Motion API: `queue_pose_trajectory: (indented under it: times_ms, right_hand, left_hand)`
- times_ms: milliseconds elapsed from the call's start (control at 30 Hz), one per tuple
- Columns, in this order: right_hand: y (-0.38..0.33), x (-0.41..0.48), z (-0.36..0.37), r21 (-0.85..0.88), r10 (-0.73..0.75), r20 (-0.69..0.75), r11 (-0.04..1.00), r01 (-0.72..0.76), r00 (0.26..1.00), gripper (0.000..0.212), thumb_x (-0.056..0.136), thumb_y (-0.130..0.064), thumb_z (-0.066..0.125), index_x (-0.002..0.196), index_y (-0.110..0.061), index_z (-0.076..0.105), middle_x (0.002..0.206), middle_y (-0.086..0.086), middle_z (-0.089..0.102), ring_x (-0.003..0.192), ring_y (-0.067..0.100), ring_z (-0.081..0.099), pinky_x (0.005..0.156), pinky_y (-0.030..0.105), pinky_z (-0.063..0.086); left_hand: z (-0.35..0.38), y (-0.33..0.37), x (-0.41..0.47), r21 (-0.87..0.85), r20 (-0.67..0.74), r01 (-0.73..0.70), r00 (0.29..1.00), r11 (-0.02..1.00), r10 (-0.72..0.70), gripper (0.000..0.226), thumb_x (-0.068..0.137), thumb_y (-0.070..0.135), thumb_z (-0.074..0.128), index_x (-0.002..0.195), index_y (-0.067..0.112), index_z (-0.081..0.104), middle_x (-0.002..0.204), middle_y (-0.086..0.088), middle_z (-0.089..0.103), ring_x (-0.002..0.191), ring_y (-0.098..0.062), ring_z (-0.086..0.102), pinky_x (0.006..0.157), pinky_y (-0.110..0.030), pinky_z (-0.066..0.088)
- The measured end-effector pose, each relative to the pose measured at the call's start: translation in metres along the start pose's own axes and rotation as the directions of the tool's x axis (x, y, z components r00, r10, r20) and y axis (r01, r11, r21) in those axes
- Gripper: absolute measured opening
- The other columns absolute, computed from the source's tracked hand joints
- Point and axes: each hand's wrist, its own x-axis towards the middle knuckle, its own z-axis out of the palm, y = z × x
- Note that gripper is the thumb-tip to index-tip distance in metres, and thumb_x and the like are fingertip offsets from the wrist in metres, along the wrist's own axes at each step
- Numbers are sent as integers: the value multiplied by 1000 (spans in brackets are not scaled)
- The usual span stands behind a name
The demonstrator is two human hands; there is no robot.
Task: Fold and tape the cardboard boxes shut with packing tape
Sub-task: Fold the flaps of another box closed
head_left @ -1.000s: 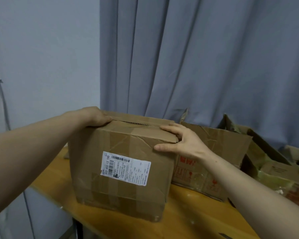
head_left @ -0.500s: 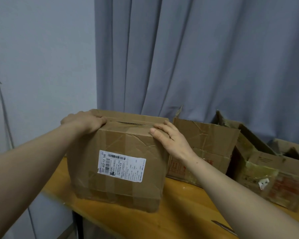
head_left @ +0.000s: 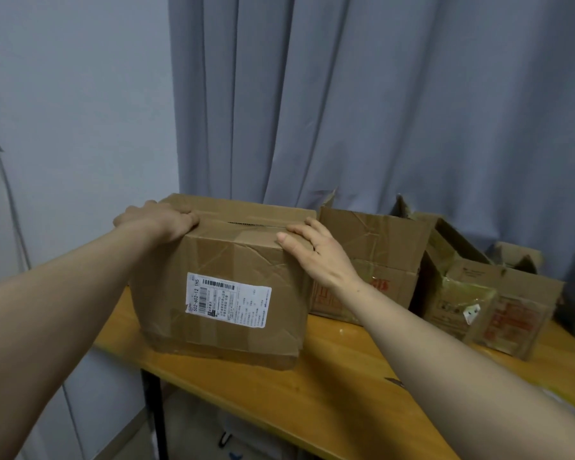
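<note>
On the table (head_left: pixel 329 386), the box (head_left: pixel 226 260) has its flaps (head_left: pixel 243 212) pressed down by the flat-fingered right hand (head_left: pixel 312 250) and the left hand (head_left: pixel 160 219), perhaps curled over a corner; next, the seam (head_left: pixel 256 224) likely needs tape, unseen here.

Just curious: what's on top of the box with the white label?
The left hand and right hand rest on the closed flaps of the box; its inside is covered.
</note>
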Motion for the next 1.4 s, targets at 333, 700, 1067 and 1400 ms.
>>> queue_pose_trajectory:
  times_ms: [333,700,1067,1400]
  right_hand:
    - [-4,-10,-23,-192,27,-69,981,-39,997,60,90,-68,27,136,-36,48,156,-2,25,143,20,23,109,43,29]
    - [32,-18,-57,68,123,-119,991,-116,985,46,101,-39,36,143,-20,40,149,-2,40,138,16,34,109,31,28]
    - [143,-112,-137,-191,563,-288,759,-623,775,17,82,-6,52,88,-7,68,95,10,67,96,29,62,80,34,52]
    - [207,-185,-159,-702,889,43,351,-620,455,76,79,-30,75,141,-4,38,147,10,39,134,26,39,107,34,38]
  left_hand:
    - [-1,24,-7,9,52,-81,995,997,81,75,71,83,21,137,50,34,149,-9,34,135,-36,31,110,-53,24]
    - [1,133,-57,61,144,-440,892,896,428,70,88,71,7,145,38,30,154,2,30,144,-24,21,115,-55,-3]
    - [2,234,-122,101,-142,-721,672,686,727,70,93,63,13,128,19,56,136,-5,54,133,-20,39,116,-49,-1]
    - [43,307,-188,-23,-38,-863,506,505,862,62,95,59,17,105,21,65,120,-2,64,123,-18,50,117,-48,-2]
